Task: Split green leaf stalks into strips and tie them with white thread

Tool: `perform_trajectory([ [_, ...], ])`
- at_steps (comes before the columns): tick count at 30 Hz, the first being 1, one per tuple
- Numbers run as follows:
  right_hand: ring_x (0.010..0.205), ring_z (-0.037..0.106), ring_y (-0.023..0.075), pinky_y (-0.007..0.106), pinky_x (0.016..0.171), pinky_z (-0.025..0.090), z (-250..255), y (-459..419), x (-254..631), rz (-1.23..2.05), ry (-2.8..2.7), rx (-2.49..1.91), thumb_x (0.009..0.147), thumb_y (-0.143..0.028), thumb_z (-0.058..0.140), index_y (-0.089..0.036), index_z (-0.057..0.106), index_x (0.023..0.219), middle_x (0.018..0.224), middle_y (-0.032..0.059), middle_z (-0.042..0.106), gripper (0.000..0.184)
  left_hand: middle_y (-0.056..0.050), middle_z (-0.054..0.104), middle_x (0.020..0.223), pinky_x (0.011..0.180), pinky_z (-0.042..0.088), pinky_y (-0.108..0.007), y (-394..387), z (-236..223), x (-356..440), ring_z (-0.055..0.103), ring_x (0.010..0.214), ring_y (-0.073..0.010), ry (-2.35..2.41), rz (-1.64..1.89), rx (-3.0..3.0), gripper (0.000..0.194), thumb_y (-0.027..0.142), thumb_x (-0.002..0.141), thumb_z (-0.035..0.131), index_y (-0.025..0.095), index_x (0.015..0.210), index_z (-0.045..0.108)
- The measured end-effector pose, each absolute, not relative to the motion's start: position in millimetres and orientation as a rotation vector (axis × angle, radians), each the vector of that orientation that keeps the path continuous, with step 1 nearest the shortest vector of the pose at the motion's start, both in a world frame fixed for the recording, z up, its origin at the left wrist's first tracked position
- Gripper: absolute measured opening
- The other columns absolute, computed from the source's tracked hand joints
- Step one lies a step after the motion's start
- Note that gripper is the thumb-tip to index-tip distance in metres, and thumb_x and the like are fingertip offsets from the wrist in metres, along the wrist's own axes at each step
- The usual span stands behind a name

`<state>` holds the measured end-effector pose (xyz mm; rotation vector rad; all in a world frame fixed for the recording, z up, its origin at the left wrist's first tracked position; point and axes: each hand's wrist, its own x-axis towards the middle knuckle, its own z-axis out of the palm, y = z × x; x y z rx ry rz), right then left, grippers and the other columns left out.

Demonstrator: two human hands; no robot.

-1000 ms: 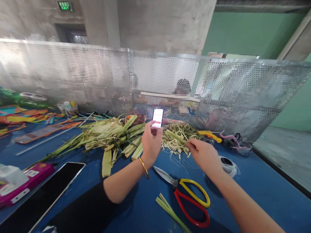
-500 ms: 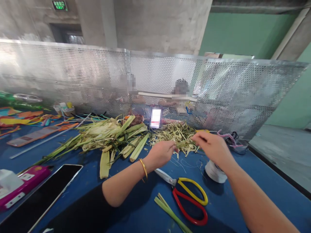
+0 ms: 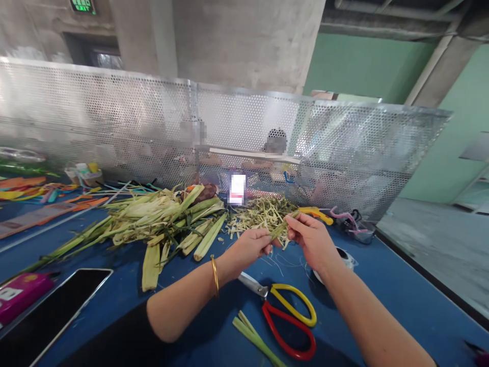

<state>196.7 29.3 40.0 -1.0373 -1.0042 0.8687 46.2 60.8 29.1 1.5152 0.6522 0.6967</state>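
Between my two hands stretches a green plant strip (image 3: pixel 279 230). My left hand (image 3: pixel 252 245), with a gold bangle at its wrist, pinches the near end. The far end is gripped by the fingers of my right hand (image 3: pixel 307 237). Behind them lies a heap of shredded plant strips (image 3: pixel 263 211). Scissors (image 3: pixel 290 321) with one yellow and one red handle rest on the blue table below my hands. A few cut green stalks (image 3: pixel 255 339) lie beside them. My right forearm partly covers a white spool (image 3: pixel 346 258).
A pile of long leaves and stalks (image 3: pixel 153 219) spreads to the left. A dark-screened phone (image 3: pixel 64 311) and a magenta power strip (image 3: pixel 26 295) lie at the near left. A yellow tool (image 3: pixel 317 215) sits beyond my right hand. A perforated metal screen (image 3: pixel 244 117) stands behind; people show through it.
My right hand has drawn closer to my left and turned, showing more of its fingers on the strip. The view has shifted slightly right, uncovering the yellow tool.
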Motion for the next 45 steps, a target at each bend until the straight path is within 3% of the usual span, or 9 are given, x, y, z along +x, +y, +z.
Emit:
perform_trajectory([
  [6, 0.047, 0.049, 0.0093, 0.024, 0.05, 0.04, 39.3, 28.1, 191.7, 0.773, -1.005, -1.105, 0.061, -0.043, 0.075, -0.017, 0.058, 0.059, 0.053, -0.0042, 0.056, 0.031, -0.002, 0.059, 0.068, 0.058, 0.03, -0.025, 65.9, 28.1, 41.5, 0.052, 0.064, -0.0163, 0.943, 0.862, 2.199, 0.025, 0.04, 0.084, 0.05, 0.019, 0.082, 0.064],
  [9, 0.048, 0.053, 0.011, 0.026, 0.051, 0.043, 37.3, 26.7, 184.2, 0.749, -1.027, -1.144, 0.062, -0.044, 0.073, -0.017, 0.058, 0.059, 0.053, -0.0034, 0.057, 0.031, -0.005, 0.066, 0.083, 0.062, 0.033, -0.026, 62.0, 26.6, 41.6, 0.058, 0.074, -0.0202, 1.084, 0.919, 2.297, 0.027, 0.038, 0.086, 0.048, 0.021, 0.103, 0.059],
  [11, 0.047, 0.053, 0.0114, 0.026, 0.05, 0.042, 34.8, 26.4, 180.4, 0.756, -1.055, -1.161, 0.063, -0.043, 0.072, -0.017, 0.058, 0.06, 0.053, -0.0031, 0.057, 0.03, -0.005, 0.066, 0.084, 0.064, 0.035, -0.026, 58.4, 25.0, 43.4, 0.058, 0.076, -0.0192, 1.014, 0.934, 2.292, 0.021, 0.032, 0.088, 0.045, 0.021, 0.1, 0.059],
  [19, 0.046, 0.047, 0.0096, 0.024, 0.048, 0.038, 33.6, 27.4, 181.1, 0.761, -1.078, -1.136, 0.063, -0.034, 0.07, -0.017, 0.06, 0.058, 0.049, -0.0037, 0.054, 0.021, 0.0, 0.057, 0.064, 0.057, 0.028, -0.024, 59.3, 24.4, 43.5, 0.05, 0.061, -0.0152, 0.944, 0.952, 2.299, 0.024, 0.023, 0.088, 0.041, 0.021, 0.072, 0.058],
  [24, 0.05, 0.052, 0.0097, 0.025, 0.052, 0.043, 49.4, 20.5, 200.9, 0.411, -0.909, -1.164, 0.064, -0.029, 0.067, -0.02, 0.064, 0.072, 0.06, -0.0037, 0.059, 0.013, 0.001, 0.05, 0.054, 0.055, 0.03, -0.022, 73.7, 36.7, 35.0, 0.045, 0.054, -0.0119, 0.872, 0.965, 1.997, 0.029, 0.018, 0.086, 0.043, 0.019, 0.06, 0.056],
  [29, 0.05, 0.054, 0.0129, 0.025, 0.049, 0.038, 44.2, 2.3, 180.9, 0.795, -2.06, -1.507, 0.066, -0.031, 0.07, -0.023, 0.069, 0.062, 0.055, -0.0015, 0.063, 0.009, 0.002, 0.047, 0.054, 0.046, 0.019, -0.02, 84.8, 48.9, 26.9, 0.03, 0.04, -0.0035, 0.826, 0.932, 1.45, 0.029, 0.017, 0.091, 0.04, 0.015, 0.066, 0.055],
  [35, 0.049, 0.053, 0.015, 0.025, 0.043, 0.021, 11.3, -17.4, 124.4, 0.474, -2.489, -1.816, 0.051, -0.025, 0.08, -0.02, 0.056, 0.047, 0.049, -0.0008, 0.054, 0.025, 0.004, 0.038, 0.053, 0.042, 0.009, -0.02, 80.6, 50.4, 26.4, 0.022, 0.037, -0.0012, 0.786, 0.834, 1.223, 0.028, 0.019, 0.09, 0.045, 0.014, 0.064, 0.054],
  [39, 0.051, 0.054, 0.014, 0.024, 0.044, 0.024, 4.3, -17.0, 117.2, 0.65, -2.504, -1.776, 0.06, -0.007, 0.064, -0.021, 0.058, 0.052, 0.053, -0.0009, 0.059, 0.017, 0.004, 0.038, 0.052, 0.04, 0.008, -0.019, 78.8, 47.8, 29.0, 0.022, 0.038, -0.0013, 0.806, 0.773, 1.162, 0.028, 0.022, 0.09, 0.047, 0.014, 0.064, 0.054],
  [45, 0.047, 0.058, 0.0138, 0.024, 0.047, 0.043, 44.7, -8.2, 161.0, 0.914, -1.992, -1.556, 0.074, -0.018, 0.053, -0.021, 0.058, 0.069, 0.053, -0.0027, 0.06, 0.008, 0.006, 0.038, 0.05, 0.039, 0.009, -0.019, 76.8, 50.6, 28.4, 0.022, 0.037, -0.0015, 0.775, 0.746, 1.1, 0.023, 0.017, 0.087, 0.045, 0.014, 0.066, 0.054],
])
